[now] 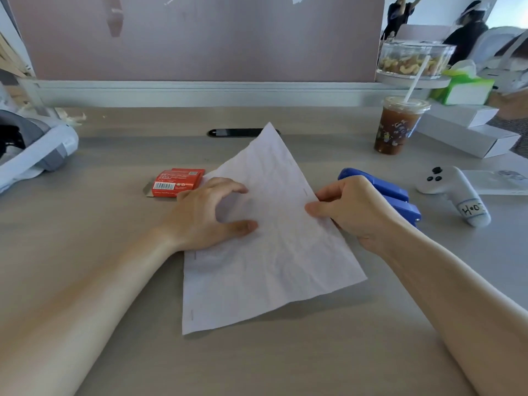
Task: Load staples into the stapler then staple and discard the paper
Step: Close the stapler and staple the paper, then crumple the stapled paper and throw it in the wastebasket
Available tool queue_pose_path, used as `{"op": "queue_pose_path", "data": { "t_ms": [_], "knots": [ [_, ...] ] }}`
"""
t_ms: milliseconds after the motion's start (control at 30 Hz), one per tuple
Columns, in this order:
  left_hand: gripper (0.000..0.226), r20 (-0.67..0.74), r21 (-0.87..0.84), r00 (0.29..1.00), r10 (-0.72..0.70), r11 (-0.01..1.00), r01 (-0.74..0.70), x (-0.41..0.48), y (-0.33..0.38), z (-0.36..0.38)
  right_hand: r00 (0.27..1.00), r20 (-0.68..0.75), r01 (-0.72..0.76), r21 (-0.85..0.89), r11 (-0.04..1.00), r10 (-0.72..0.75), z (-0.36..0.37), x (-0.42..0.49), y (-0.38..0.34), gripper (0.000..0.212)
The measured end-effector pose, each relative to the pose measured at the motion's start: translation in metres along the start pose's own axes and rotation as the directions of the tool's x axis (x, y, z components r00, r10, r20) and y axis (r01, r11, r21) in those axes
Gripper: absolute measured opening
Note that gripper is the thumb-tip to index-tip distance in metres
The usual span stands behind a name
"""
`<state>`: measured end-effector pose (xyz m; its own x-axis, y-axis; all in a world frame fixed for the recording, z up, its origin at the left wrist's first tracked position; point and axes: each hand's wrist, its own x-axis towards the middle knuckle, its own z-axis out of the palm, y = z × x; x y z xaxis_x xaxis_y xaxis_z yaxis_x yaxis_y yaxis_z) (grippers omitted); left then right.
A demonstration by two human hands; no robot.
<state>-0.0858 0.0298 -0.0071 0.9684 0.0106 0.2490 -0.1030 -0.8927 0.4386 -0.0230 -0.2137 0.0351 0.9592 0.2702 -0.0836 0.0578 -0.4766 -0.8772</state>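
Two hands at crumpled white paper sheet (pixel 271 238) on beige surface (pixel 314 352): left hand (pixel 205 215) arched, released fingers press it; right hand (pixel 357 212) fingers grasp blue plastic stapler (pixel 391 192) at sheet's rt edge. Red cardboard staple box (pixel 177 182) just left.

My desk (pixel 285 364) carries a creased sheet of paper (pixel 265 252) at its middle, straight in front of me. A red staple box (pixel 177 182) lies just left of it, and the blue stapler (pixel 397 195) is at its right edge. Toward the far right corner I see an iced drink (pixel 395 127), white boxes (pixel 468 135) and a white controller (pixel 445 184). A headset (pixel 34 150) lies by the left edge.
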Motion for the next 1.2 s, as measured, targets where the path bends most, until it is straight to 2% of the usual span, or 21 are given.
{"op": "queue_pose_path", "data": {
  "t_ms": [67,167,267,333,400,467,567,633,700,767,833,1033,1200],
  "knots": [
    [0.083,-0.027,-0.008,0.999,-0.041,0.999,0.041,0.001,-0.002,0.0,0.999,-0.021,0.039,-0.02,0.999,-0.04,-0.004,-0.001,0.001,0.008],
    [0.083,-0.071,-0.011,0.994,-0.085,0.996,0.085,0.001,0.0,0.001,0.978,-0.078,0.185,-0.115,0.976,-0.195,-0.01,-0.001,0.003,0.011],
    [0.081,-0.204,0.027,0.977,-0.069,0.997,0.076,0.0,0.008,-0.003,0.939,-0.021,0.333,-0.196,0.922,-0.344,-0.019,0.002,0.004,0.012],
    [0.079,-0.366,0.188,0.927,0.079,0.982,-0.01,-0.001,0.019,-0.009,0.899,0.045,0.432,-0.245,0.868,-0.435,-0.022,0.004,0.005,0.013],
    [0.072,-0.492,0.348,0.824,0.281,0.931,-0.11,-0.003,0.035,-0.013,0.828,0.07,0.546,-0.325,0.772,-0.556,-0.021,0.003,0.004,0.013],
    [0.063,-0.524,0.464,0.734,0.433,0.867,-0.181,-0.005,0.049,-0.013,0.738,0.061,0.638,-0.389,0.665,-0.672,-0.019,0.0,0.002,0.01],
    [0.052,-0.472,0.55,0.721,0.508,0.808,-0.21,-0.006,0.055,-0.008,0.617,0.061,0.734,-0.406,0.545,-0.785,-0.018,-0.004,0.0,0.011],
    [0.034,-0.464,0.58,0.693,0.551,0.781,-0.232,-0.006,0.055,-0.006,0.563,0.059,0.769,-0.403,0.496,-0.825,-0.017,-0.005,0.001,0.012],
    [0.012,-0.5,0.606,0.616,0.609,0.754,-0.254,-0.005,0.055,-0.004,0.535,0.026,0.78,-0.4,0.482,-0.844,-0.017,-0.006,0.001,0.012],
    [0.015,-0.543,0.629,0.533,0.649,0.735,-0.255,-0.005,0.054,-0.002,0.513,-0.009,0.785,-0.4,0.473,-0.859,-0.017,-0.007,0.002,0.013],
    [0.015,-0.555,0.637,0.489,0.673,0.722,-0.27,-0.006,0.054,-0.001,0.487,-0.046,0.788,-0.408,0.461,-0.872,-0.016,-0.008,0.001,0.013],
    [0.021,-0.539,0.628,0.476,0.695,0.708,-0.322,-0.01,0.061,0.003,0.394,-0.155,0.786,-0.453,0.42,-0.906,-0.012,-0.009,0.002,0.013],
    [0.019,-0.517,0.616,0.502,0.694,0.708,-0.345,-0.011,0.063,0.002,0.379,-0.195,0.786,-0.448,0.426,-0.905,-0.009,-0.01,0.002,0.012]
  ]
}}
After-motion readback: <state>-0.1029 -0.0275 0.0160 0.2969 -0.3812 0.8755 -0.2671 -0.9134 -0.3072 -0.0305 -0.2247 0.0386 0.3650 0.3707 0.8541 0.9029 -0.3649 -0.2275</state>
